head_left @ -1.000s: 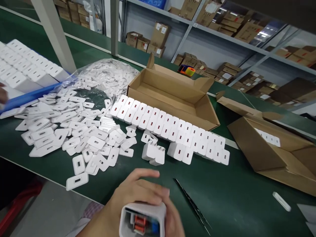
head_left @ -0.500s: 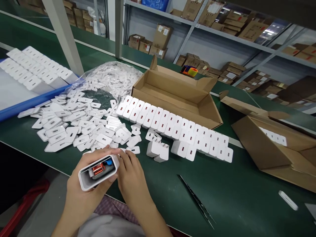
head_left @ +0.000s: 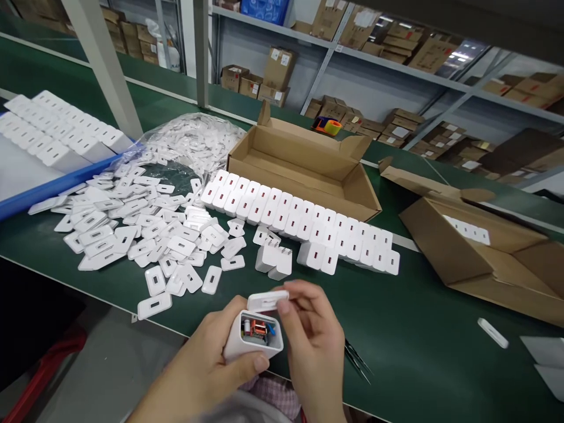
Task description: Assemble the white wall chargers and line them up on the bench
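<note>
My left hand (head_left: 220,346) is closed around a white charger housing (head_left: 254,351) tilted toward me. Its end is uncovered, and orange, blue and white electronic parts show inside. Between the thumb and fingers of my right hand (head_left: 315,329) is a white end cover (head_left: 267,301), held just above the housing's far edge. Partly behind that hand, dark tweezers (head_left: 358,361) lie on the green table (head_left: 414,341). Loose white covers (head_left: 154,305) are scattered to the left. Two chargers (head_left: 274,261) with metal prongs stand beyond my hands.
Rows of white chargers (head_left: 304,220) with red ports stand before an unfolded cardboard box (head_left: 304,185). Another box (head_left: 467,267) at right holds several chargers. A plastic bag (head_left: 194,138) of covers and a blue-edged tray (head_left: 66,187) of chargers are at left. A tape dispenser (head_left: 326,126) sits behind.
The housing has moved right, with my left hand around it. My right hand has come away from the pile and now holds a cover above the housing. The view has shifted slightly.
</note>
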Motion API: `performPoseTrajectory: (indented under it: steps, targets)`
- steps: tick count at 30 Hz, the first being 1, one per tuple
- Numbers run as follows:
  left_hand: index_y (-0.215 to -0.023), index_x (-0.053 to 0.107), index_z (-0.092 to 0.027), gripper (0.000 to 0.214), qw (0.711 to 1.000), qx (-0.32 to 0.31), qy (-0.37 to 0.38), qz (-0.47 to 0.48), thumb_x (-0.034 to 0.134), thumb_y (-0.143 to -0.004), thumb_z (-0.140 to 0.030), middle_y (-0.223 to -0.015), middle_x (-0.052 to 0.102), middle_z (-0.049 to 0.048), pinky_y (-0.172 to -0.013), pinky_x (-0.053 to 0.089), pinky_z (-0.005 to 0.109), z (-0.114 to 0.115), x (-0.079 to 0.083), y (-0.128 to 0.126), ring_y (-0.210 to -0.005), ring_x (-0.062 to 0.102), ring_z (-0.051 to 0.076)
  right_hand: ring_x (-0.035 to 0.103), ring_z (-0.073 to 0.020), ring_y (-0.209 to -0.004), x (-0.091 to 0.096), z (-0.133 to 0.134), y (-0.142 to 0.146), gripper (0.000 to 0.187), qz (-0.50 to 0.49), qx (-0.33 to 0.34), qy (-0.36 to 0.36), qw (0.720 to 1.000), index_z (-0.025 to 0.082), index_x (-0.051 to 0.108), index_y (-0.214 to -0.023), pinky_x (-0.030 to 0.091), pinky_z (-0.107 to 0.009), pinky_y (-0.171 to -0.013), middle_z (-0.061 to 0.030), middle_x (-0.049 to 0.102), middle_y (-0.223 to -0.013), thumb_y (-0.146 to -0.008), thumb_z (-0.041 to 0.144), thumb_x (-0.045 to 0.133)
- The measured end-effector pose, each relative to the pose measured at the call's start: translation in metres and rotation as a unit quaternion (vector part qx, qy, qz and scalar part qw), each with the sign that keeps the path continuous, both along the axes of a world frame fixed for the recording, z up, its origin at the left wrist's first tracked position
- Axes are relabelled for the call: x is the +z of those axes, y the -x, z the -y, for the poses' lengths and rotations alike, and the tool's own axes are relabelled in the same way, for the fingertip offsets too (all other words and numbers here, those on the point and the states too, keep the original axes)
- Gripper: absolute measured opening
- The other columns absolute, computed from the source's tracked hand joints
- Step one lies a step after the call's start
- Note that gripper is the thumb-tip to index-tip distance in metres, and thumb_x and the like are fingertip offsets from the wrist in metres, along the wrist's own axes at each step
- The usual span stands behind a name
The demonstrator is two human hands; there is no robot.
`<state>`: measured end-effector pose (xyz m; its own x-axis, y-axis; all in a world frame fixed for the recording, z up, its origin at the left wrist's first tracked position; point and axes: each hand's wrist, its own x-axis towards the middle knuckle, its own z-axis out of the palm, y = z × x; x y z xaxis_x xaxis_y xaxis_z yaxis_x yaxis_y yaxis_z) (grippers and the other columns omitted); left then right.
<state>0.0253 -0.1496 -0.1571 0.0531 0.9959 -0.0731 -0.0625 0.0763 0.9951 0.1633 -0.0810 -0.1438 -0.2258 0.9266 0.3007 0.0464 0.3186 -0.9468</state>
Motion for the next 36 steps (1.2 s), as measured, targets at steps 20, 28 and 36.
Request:
performPoseTrajectory:
  steps: [20,28,36]
  targets:
    - [-0.099,0.053,-0.021,0.028,0.993,-0.110,0.030,0.003,0.061,-0.088,-0.045,-0.072,0.048,-0.0055,-0.056,0.028,0.023,0.001,0.008,-0.046,-0.062,0.040,0.013,0.073,-0.0166,-0.085,0.003,0.047,-0.072,0.034,0.089,-0.052,-0.140,0.985,0.028,0.072,-0.101,0.062,-0.023,-0.066,0.0003,0.077,-0.092,-0.086,0.000,0.061]
    - [-0.100,0.054,-0.021,0.031,0.992,-0.121,0.033,0.029,0.062,-0.087,-0.048,-0.071,0.050,-0.0049,-0.055,0.027,0.023,0.004,0.011,-0.048,-0.060,0.040,0.013,0.073,-0.0167,-0.079,0.002,0.053,-0.072,0.031,0.075,-0.078,-0.125,0.986,0.028,0.074,-0.097,0.061,-0.023,-0.061,0.0000,0.077,-0.091,-0.086,0.001,0.063]
    - [-0.103,0.053,-0.024,0.030,0.994,-0.108,0.015,0.001,0.060,-0.090,-0.051,-0.072,0.049,-0.0052,-0.053,0.027,0.023,0.008,0.003,-0.041,-0.059,0.040,0.013,0.072,-0.0209,-0.091,0.006,0.044,-0.077,0.015,0.110,0.048,-0.202,0.972,0.025,0.073,-0.101,0.064,-0.033,-0.075,-0.0044,0.077,-0.097,-0.091,0.016,0.067]
